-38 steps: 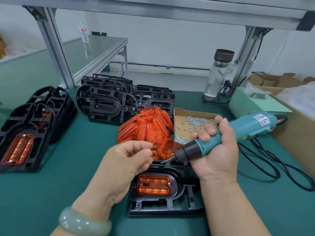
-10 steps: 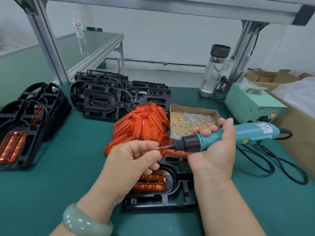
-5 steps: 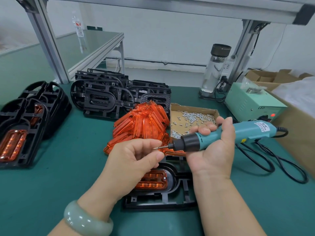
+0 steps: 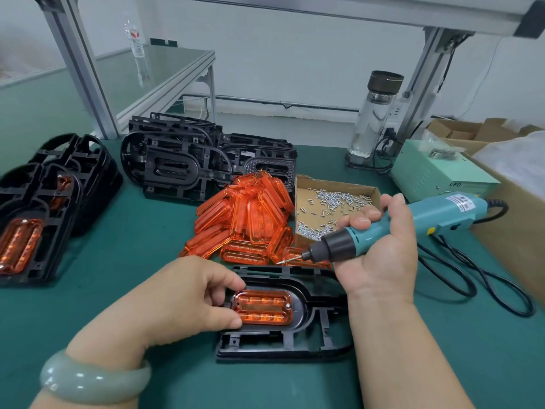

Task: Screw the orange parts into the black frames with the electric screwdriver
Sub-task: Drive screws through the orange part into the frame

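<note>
Bench work in progress: at 9 o'clock, finished frames (image 4: pixel 26 225) with orange pieces already fitted lie beside a stack of empty frames (image 4: pixel 177 166) at 11 o'clock. Left of centre, the left hand (image 4: pixel 182 299), a pale green bangle (image 4: pixel 91 379) on its wrist, pinches the 9 o'clock end of the orange part (image 4: pixel 263 307) between curled forefinger and thumb. That part is seated in the black frame (image 4: pixel 283 340) at 6 o'clock, with what looks like a screw head at its 3 o'clock end. Loose orange parts (image 4: pixel 247 219) are heaped at 12 o'clock, with a cardboard tray of screws (image 4: pixel 333 208) at 1 o'clock. The right hand (image 4: pixel 380 252) is wrapped round the electric screwdriver (image 4: pixel 413 219), whose bit is tilted and clear of the frame, above a stray orange piece (image 4: pixel 306 256). Whether a screw sits on the bit cannot be told. Likely hazards: a bit brought down at that slant could skid off a screw and scar the orange part or nick the fingertips crowding its 9 o'clock corner; a slack pinch would let the part shift in its seat; the cable (image 4: pixel 472 278) at 3 o'clock could tug the tool off line
</note>
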Action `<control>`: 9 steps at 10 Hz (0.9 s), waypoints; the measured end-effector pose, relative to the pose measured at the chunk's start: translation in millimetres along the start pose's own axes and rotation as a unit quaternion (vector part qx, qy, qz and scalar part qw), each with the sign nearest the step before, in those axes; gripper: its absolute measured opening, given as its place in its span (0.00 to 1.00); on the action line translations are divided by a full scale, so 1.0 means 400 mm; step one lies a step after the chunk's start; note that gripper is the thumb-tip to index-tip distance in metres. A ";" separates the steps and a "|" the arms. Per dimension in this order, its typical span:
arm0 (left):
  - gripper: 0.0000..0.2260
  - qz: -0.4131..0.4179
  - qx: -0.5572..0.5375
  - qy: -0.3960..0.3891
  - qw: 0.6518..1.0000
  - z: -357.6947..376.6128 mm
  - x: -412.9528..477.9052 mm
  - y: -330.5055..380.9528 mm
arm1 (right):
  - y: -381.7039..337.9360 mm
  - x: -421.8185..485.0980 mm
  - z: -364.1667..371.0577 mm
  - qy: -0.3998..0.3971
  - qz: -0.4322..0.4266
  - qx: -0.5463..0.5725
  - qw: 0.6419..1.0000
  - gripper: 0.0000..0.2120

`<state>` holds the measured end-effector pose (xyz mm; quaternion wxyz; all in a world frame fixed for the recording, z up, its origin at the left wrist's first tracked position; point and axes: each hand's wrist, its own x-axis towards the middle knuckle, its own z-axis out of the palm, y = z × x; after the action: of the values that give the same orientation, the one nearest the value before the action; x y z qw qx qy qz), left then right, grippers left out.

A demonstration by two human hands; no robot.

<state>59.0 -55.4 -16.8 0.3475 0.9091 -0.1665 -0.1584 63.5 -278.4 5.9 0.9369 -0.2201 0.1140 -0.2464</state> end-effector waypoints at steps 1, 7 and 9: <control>0.15 0.031 0.020 0.001 0.999 0.027 0.008 0.017 | 0.000 -0.001 -0.001 -0.010 0.008 -0.023 1.000 0.07; 0.15 0.047 0.047 0.013 0.998 0.059 0.010 0.022 | 0.049 -0.036 0.002 -0.153 -0.015 -0.183 0.971 0.03; 0.15 0.043 0.042 0.009 0.998 0.060 0.014 0.022 | 0.047 -0.037 0.002 -0.163 -0.018 -0.189 0.968 0.02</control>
<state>52.6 -77.6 -28.6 0.3170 0.9161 -0.2093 -0.1281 58.9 -255.7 -0.6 0.8799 -0.4320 0.0004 -0.1978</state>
